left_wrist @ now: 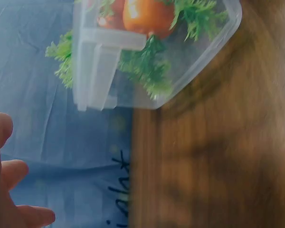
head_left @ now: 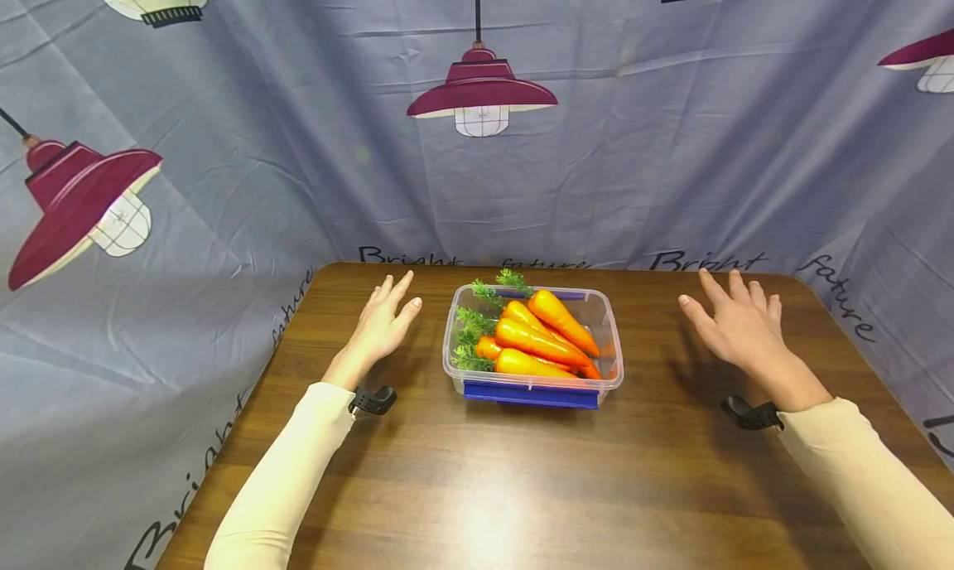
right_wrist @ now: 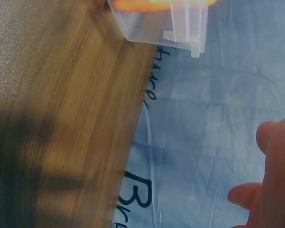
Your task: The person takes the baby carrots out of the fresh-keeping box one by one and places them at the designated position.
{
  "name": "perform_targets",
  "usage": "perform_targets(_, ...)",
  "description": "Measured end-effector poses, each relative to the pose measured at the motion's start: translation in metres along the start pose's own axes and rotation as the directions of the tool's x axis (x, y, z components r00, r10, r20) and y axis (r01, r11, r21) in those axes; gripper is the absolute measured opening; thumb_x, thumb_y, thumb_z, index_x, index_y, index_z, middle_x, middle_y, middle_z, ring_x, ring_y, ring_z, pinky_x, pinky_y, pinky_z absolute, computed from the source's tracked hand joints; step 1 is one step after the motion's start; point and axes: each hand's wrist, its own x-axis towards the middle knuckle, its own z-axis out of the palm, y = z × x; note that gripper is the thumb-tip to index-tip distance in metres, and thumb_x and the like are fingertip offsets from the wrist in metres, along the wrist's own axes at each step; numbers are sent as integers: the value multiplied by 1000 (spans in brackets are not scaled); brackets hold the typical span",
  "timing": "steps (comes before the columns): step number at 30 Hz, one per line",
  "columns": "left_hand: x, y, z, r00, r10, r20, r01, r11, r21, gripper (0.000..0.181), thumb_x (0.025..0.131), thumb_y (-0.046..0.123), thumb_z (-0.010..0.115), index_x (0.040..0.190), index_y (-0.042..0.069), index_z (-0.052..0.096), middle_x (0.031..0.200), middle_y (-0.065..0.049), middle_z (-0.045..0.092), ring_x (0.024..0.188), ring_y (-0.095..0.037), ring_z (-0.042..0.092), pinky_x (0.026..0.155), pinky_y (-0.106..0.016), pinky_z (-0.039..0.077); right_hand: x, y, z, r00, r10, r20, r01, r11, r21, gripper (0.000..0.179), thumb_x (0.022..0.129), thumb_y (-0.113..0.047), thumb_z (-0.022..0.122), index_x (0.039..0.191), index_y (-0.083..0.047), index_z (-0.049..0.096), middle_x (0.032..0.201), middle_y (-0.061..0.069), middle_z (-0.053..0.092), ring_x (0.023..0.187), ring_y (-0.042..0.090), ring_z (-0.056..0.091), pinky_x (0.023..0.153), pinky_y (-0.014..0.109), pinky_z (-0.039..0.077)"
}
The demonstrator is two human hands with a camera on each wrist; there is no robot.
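Near the far edge of the wooden table (head_left: 507,470), seen from the head, sits an open-topped clear box (head_left: 532,382) with orange carrots (head_left: 540,338) lying in it. Their green leaves (head_left: 471,317) point to the person's left, some poking past the rim. A narrow strip of wood shows behind the box; a broad stretch runs in front of it. The left hand (head_left: 380,326) is held out beside the box, and the right hand (head_left: 738,326) is on the other side, farther off; both are released, fingers spread, with wood showing between each hand and the box. From the left wrist, the box's end and leaves show apart from the fingertips, and the table's edge borders the printed cloth (left_wrist: 47,142). From the right wrist, one box corner shows near that edge, also apart from the fingers.
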Motion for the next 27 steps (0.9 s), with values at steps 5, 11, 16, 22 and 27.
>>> perform_targets(5,0,1,12,1000,21,-17,-23,996,-83,59,108,37,44,162,18,29,168,-27,18,155,-49,17,125,-64,18,0,-1,0,1000,-4,7,4,1000,-4,82,104,-65,21,163,-8,17,157,47,11,139,73,10,107,84,3)
perform_targets(11,-2,5,31,1000,24,-3,-24,973,-230,56,109,30,43,161,15,31,166,-21,29,154,-42,27,124,-61,25,-2,-1,0,1000,-1,2,1,1000,-4,82,104,-65,21,163,-8,18,157,47,12,138,73,11,107,84,3)
perform_targets(16,-5,10,51,1000,21,15,-13,915,-403,56,109,25,42,161,10,29,165,-25,30,149,-47,33,122,-59,29,-3,-1,0,1000,1,15,-1,1000,-8,81,104,-64,21,163,-8,19,157,47,14,138,73,12,107,84,3)
perform_targets(22,-6,15,72,1000,-11,-12,2,820,-572,53,108,18,43,159,8,32,161,-31,32,146,-49,37,120,-60,33,-3,-1,2,1000,2,2,-1,1000,-6,79,105,-62,22,162,-8,21,156,46,16,137,73,13,107,84,3)
perform_targets(27,-4,13,86,999,-15,-42,-15,761,-648,51,107,12,45,157,6,37,157,-30,38,138,-50,48,112,-60,44,-3,-2,1,1000,2,7,-2,1000,-10,80,105,-63,21,162,-8,21,156,47,16,138,73,14,107,84,3)
